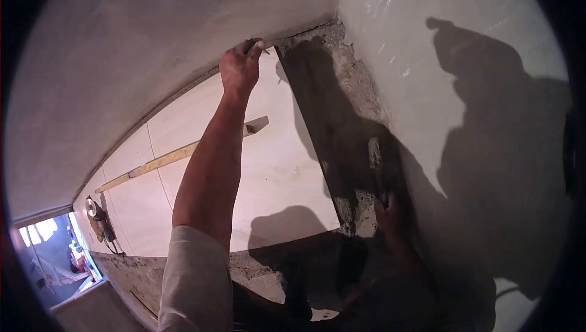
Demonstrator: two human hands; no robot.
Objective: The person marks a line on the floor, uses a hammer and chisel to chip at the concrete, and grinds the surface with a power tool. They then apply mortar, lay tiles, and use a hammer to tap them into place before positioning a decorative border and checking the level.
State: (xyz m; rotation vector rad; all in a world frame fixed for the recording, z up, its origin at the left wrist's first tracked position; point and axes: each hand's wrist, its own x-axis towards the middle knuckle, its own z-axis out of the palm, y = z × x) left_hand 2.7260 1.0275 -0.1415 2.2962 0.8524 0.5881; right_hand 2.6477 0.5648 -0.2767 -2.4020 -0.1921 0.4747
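My left hand (240,69) is closed at the far edge of a large pale tile (287,167), beside the wall. A thin tip shows at its fingers, but what they grip is too small to name. Low on the right, in deep shadow, my right hand (390,213) is closed around what looks like a trowel, its narrow, grey-smeared blade (374,152) pointing away over the rough strip. Beyond my left forearm a long yellow wooden bar (162,161) lies across the tiles, its near end partly hidden by the arm.
A rough strip of bare mortar (360,85) runs between the tile's dark edge and the right wall (415,88). An angle grinder (101,219) with a cord rests at the far left of the tiles. Past it is a bright opening (58,259) with clutter. Shadows cover the right side.
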